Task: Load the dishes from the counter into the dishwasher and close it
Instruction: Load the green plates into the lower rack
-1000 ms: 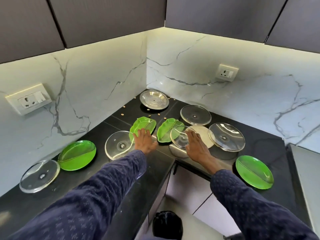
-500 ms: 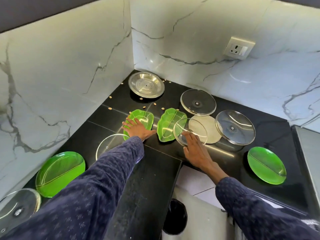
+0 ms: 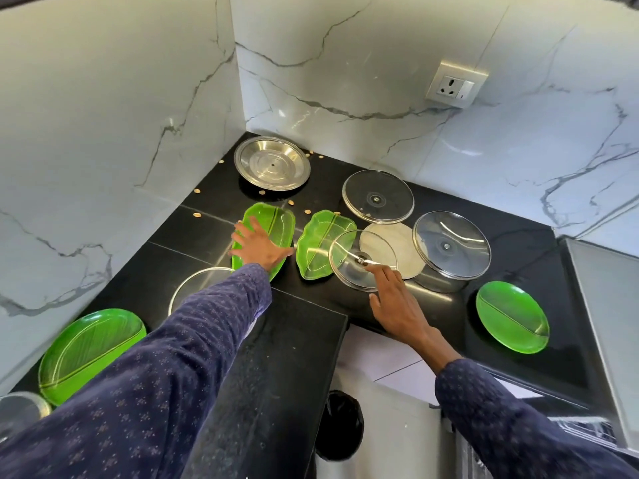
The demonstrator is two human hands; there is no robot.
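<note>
On the black counter [image 3: 304,340] my left hand [image 3: 259,248] lies flat, fingers spread, on a green leaf-shaped plate [image 3: 276,219]. A second green leaf-shaped plate [image 3: 318,243] sits just to its right. A glass lid [image 3: 352,250] overlaps that plate and a white disc [image 3: 401,250]. My right hand [image 3: 397,305] pinches the lid's near rim, with the index finger on top by the knob and the thumb at the edge. Green oval plates lie at the right [image 3: 511,316] and left [image 3: 90,347].
A steel plate [image 3: 271,164] sits in the corner among scattered seeds [image 3: 197,214]. Glass lids: one at the back [image 3: 378,197], one on a steel pot [image 3: 451,250], one under my left sleeve [image 3: 200,281], one at bottom left [image 3: 17,413]. A black bin [image 3: 340,426] stands below.
My left hand slid forward from the leaf plate's near edge onto its middle. My right fingers reached farther onto the glass lid. The view tilted down and closer.
</note>
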